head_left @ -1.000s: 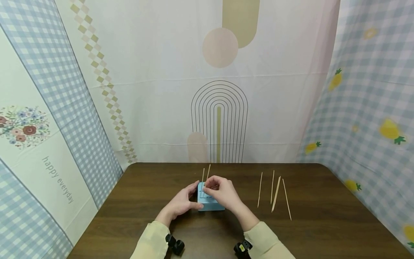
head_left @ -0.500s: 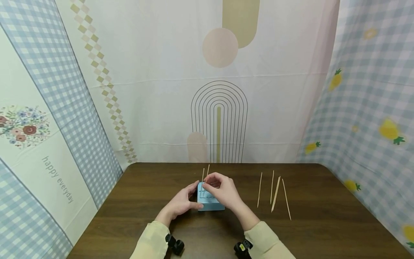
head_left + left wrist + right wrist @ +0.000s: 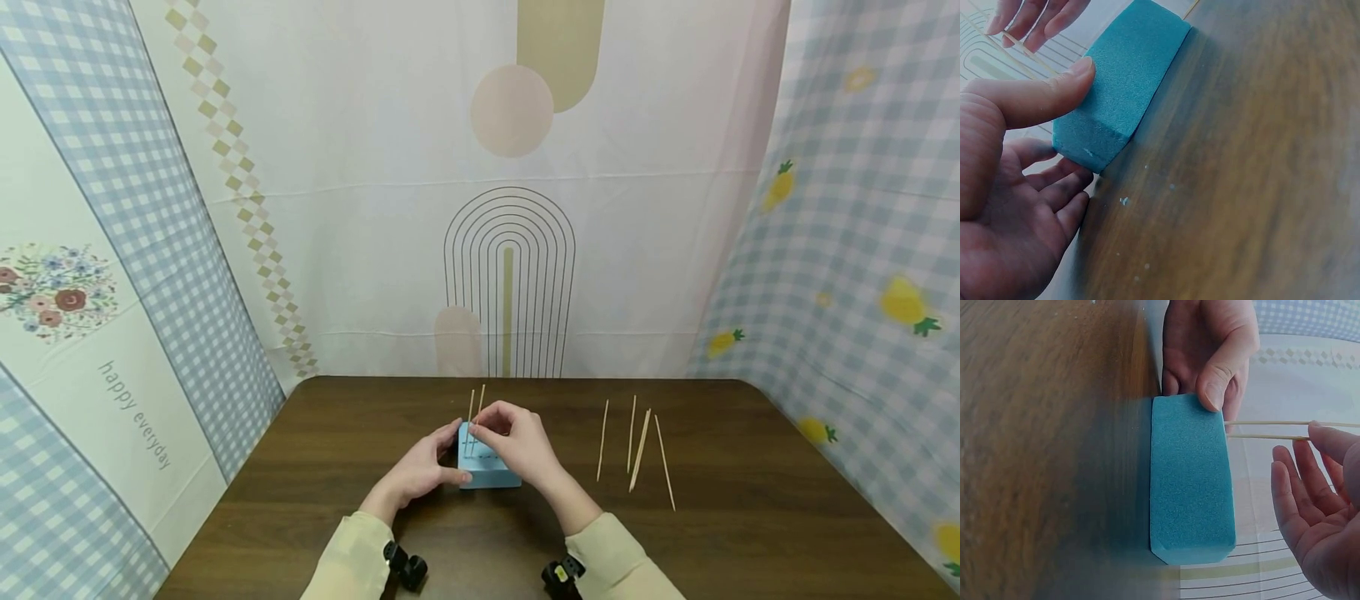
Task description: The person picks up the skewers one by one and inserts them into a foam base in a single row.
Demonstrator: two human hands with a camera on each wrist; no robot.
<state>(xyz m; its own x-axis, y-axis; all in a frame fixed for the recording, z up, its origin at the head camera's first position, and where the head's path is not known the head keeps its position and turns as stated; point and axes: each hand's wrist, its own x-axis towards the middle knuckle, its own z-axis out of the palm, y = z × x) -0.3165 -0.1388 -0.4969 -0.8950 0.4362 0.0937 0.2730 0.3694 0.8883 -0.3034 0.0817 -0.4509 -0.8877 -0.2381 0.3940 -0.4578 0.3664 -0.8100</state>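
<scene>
A light blue foam-like block (image 3: pixel 491 477) with rows of small dark marks on top stands on the table. My left hand (image 3: pixel 417 468) grips its left end, the thumb (image 3: pixel 1063 87) on the near face and the other fingers round the end and back. A thin wooden stick (image 3: pixel 471 406) stands in the block near its left end. Beside that one, my right hand (image 3: pixel 525 446) pinches a second thin stick (image 3: pixel 1269 437) between thumb and index finger. This stick is nearly upright, its lower end at the block's top; how deep it sits cannot be seen.
Several loose thin sticks (image 3: pixel 602 442) lie roughly lengthwise on the brown wooden table (image 3: pixel 750 533), right of the block. Some (image 3: pixel 640 450) lie close together. Small pale crumbs (image 3: pixel 1124 201) dot the tabletop near the block. Patterned cloths (image 3: pixel 375 208) hang behind and at both sides.
The pinched stick's top has shifted slightly left and down, and the stick is a little more upright. The right fingers have moved slightly with it; the left hand and block stay put.
</scene>
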